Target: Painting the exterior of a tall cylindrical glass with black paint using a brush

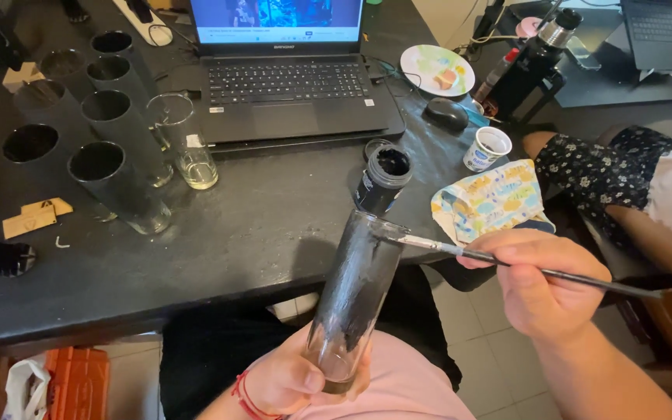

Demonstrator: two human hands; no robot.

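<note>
We hold a tall glass tube (355, 299) by its base in the left hand (293, 381), fingers wrapped tight, tilted over the lap just off the table (219, 249) edge. Its wall is streaked with black paint, the bottom part clear. The right hand (542, 292) pinches a thin brush (507, 264), tip at the tube's rim. An open jar of black paint (386, 175) sits just behind the tube. Blackened tubes (114, 183) stand at left beside a clear glass (188, 144) holding a little pale liquid. A small white cup (488, 148) and a patterned cloth (491, 202) lie to the right.
</note>
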